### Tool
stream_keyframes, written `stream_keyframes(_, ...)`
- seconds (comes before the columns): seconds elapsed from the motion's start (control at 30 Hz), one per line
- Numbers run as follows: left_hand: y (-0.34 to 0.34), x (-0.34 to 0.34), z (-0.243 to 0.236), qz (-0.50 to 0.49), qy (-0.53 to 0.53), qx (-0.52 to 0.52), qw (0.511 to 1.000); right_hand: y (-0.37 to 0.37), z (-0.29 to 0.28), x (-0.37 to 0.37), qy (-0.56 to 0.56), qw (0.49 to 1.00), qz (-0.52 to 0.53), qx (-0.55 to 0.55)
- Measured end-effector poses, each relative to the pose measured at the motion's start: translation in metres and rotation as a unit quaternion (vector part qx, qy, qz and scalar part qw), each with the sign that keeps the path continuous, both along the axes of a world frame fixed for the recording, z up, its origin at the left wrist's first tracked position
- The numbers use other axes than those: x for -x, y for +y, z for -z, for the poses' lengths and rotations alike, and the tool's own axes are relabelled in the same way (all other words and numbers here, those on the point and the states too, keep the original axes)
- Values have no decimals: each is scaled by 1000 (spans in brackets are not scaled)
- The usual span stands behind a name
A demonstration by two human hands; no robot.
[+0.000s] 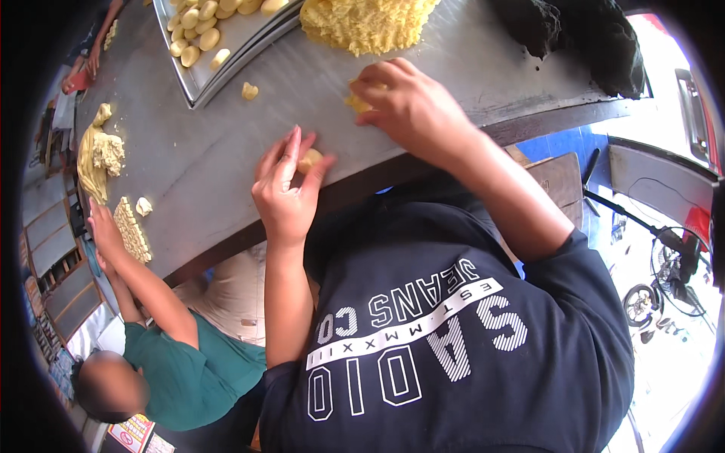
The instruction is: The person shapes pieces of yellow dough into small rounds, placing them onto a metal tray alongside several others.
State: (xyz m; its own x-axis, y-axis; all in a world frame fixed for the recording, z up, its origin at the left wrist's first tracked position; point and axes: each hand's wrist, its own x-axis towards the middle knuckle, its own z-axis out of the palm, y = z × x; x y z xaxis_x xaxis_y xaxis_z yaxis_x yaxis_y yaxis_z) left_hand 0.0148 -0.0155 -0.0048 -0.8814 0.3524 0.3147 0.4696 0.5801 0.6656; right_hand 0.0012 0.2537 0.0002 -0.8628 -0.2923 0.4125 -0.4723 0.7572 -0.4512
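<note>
My left hand (288, 185) rests near the table's front edge, its fingers curved around a small pale dough ball (310, 160) against the metal tabletop. Farther right, my right hand (411, 102) pinches a piece of yellow dough (356, 103), partly covered by the fingers and blurred. Just beyond that hand sits a large rough mound of yellow dough (366, 23). A small loose dough bit (249, 91) lies on the table ahead of my left hand. At the far left of my reach, a metal tray (198, 92) carries many smooth round dough balls (205, 36).
A black lumpy mass (581, 38) covers the table's far right. At left, a co-worker in a green shirt (185, 370) has hands near a yellow dough strip (132, 230) and more dough (98, 155). Another person's arm (98, 49) reaches in at the far left corner.
</note>
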Motion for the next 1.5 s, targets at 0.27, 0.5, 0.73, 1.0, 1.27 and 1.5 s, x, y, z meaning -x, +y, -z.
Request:
stream_keyframes(0.27, -22, 2, -9, 66, -42, -72, 994, 34, -6, -17, -7, 999, -19, -36)
stream_keyframes(0.5, -20, 35, -13, 118, 43, 43, 991, 23, -8, 50, 79, 991, 8, -104)
stream_keyframes(0.73, -16, 19, -14, 3, -78, -48, 996, 30, -8, 29, -61, 991, -83, 83)
stream_keyframes(1.0, 4, -14, -2, -39, 180, 147, 972, 1, -1, -3, 9, 996, -89, -12)
stream_keyframes(1.27, -9, 35, -35, -16, -224, 10, 974, 41, 0, -4, 20, 999, -43, -22)
stream_keyframes(1.5, 28, 57, -30, 31, 55, 292, 954, 19, -11, -4, -12, 996, -74, 38)
